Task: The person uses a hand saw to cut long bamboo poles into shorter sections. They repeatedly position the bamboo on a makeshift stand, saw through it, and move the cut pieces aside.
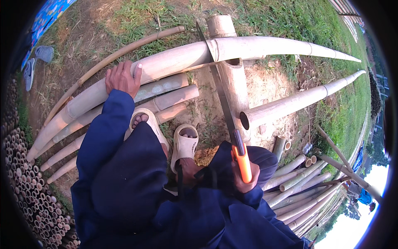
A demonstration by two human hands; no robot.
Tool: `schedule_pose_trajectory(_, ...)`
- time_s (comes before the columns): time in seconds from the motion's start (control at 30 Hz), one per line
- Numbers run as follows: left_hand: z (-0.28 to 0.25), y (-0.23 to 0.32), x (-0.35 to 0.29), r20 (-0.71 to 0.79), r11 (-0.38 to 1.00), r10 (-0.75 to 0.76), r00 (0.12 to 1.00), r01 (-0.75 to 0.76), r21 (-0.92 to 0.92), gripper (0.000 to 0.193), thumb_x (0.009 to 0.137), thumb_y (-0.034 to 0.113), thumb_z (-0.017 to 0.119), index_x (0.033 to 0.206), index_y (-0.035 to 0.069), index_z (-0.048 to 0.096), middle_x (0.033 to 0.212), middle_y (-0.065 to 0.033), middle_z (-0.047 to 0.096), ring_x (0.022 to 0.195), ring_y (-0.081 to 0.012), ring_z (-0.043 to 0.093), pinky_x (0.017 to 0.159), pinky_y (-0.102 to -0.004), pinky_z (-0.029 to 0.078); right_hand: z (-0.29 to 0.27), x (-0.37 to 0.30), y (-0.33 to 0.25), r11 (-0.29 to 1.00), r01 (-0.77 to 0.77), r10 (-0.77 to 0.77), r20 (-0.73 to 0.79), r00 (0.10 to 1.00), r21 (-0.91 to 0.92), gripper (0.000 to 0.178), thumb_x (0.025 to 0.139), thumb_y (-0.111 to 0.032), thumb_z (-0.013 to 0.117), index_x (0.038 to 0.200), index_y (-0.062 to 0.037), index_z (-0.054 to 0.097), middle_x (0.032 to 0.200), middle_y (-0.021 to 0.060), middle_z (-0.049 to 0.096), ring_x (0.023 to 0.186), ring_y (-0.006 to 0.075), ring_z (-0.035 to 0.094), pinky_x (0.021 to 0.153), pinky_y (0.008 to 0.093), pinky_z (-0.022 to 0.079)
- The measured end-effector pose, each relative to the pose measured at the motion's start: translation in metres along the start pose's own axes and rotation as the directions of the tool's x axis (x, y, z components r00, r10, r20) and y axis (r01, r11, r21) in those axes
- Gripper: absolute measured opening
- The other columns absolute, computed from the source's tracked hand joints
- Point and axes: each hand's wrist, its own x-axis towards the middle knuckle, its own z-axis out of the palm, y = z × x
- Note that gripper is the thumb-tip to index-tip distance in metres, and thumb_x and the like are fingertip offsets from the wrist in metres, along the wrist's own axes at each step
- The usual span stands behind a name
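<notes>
A long pale bamboo pole (265, 47) runs across the view, from the lower left to the far right. My left hand (123, 79) grips its top side, fingers laid over the curve and thumb apart. In my right hand (253, 176) is the orange handle of a hand saw (222, 93). The saw's long dark blade slants away from me, and its far part crosses the pole beside a joint, seemingly set into the bamboo. Below the pole lies a thicker bamboo log (235, 81), pointing away from me and carrying it.
Several shorter bamboo pieces (178, 97) lie under the pole at left, near my sandals (185, 143). Another hollow pole (290, 101) extends right. Stacked bamboo (294, 189) fills the lower right, cut tubes (29, 178) the lower left. A thin curved stick (120, 54) lies beyond the pole.
</notes>
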Motion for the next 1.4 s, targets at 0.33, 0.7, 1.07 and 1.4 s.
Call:
schedule_pose_trajectory(0.33, -0.03, -0.043, -0.009, 0.077, 0.989, 0.139, 0.987, -0.133, -0.072, 0.087, 0.077, 0.07, 0.074, 0.134, 0.006, 0.06, 0.134, -0.0173, 0.062, 0.128, -0.0362, 0.057, 0.112, -0.0482, 0.039, 0.051, 0.174, -0.039, 0.944, 0.078, -0.133, 0.152, 0.979, 0.321, 0.017, 0.096, -0.01, 0.073, 0.085, -0.0016, 0.063, 0.065, 0.0033, 0.06, 0.058, 0.0088, 0.057, 0.059, 0.0263, 0.049)
schedule_pose_trajectory(0.7, -0.029, -0.088, -0.017, 0.295, 0.993, 0.117, 0.948, -0.105, -0.056, 0.088, 0.06, 0.054, 0.091, 0.128, 0.009, 0.059, 0.123, -0.0136, 0.067, 0.118, -0.0323, 0.063, 0.108, -0.0451, 0.045, 0.063, 0.169, -0.006, 0.961, -0.014, 0.014, 0.0, 1.0, 0.277, 0.015, 0.097, -0.009, 0.07, 0.087, -0.0021, 0.063, 0.06, 0.0018, 0.057, 0.048, 0.0083, 0.052, 0.049, 0.0256, 0.046)
schedule_pose_trajectory(1.07, -0.02, -0.096, -0.03, 0.224, 0.99, 0.144, 0.964, -0.14, -0.032, 0.077, 0.06, 0.047, 0.091, 0.121, 0.011, 0.059, 0.107, -0.0113, 0.068, 0.103, -0.0347, 0.066, 0.094, -0.0478, 0.05, -0.003, 0.024, 0.041, 0.999, -0.032, 0.032, -0.013, 0.999, -0.017, 0.014, 0.095, -0.01, 0.065, 0.092, 0.0032, 0.062, 0.054, 0.0066, 0.054, 0.044, 0.012, 0.054, 0.064, 0.0295, 0.055)
schedule_pose_trajectory(1.4, -0.059, -0.078, -0.015, 0.206, 0.976, 0.212, 0.955, -0.218, 0.008, 0.11, 0.052, 0.057, 0.094, 0.143, 0.011, 0.053, 0.146, -0.0152, 0.052, 0.135, -0.033, 0.049, 0.112, -0.0458, 0.039, 0.06, 0.179, -0.05, 0.936, 0.11, -0.129, 0.035, 0.991, 0.335, 0.011, 0.093, -0.004, 0.07, 0.102, 0.0014, 0.065, 0.078, 0.004, 0.064, 0.065, 0.0106, 0.061, 0.061, 0.0262, 0.051)
